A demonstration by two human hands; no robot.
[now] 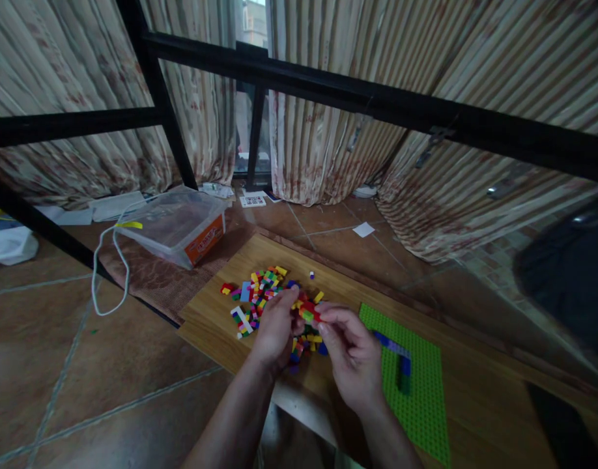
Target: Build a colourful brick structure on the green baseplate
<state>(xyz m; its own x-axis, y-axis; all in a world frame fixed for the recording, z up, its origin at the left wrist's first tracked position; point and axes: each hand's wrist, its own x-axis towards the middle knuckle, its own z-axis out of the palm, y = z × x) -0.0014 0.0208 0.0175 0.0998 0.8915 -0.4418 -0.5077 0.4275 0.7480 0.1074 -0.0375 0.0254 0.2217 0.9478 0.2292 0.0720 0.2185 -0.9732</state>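
Note:
A pile of small coloured bricks point(260, 293) lies on a low wooden board point(215, 319). My left hand point(275, 329) and my right hand point(350, 355) meet above the pile's right side. Both pinch a small cluster of joined bricks point(309, 315), green, red and yellow. A green baseplate point(423, 397) lies to the right of my hands. On it a short row of blue and purple bricks point(393, 348) is fixed, with a dark green brick beside it.
A clear plastic box with an orange label point(176, 228) sits on a brown mat behind the board. A white cord point(108, 273) loops over the tiled floor. Black metal bars point(328, 85) and striped curtains stand behind. A dark blurred object point(572, 273) is at right.

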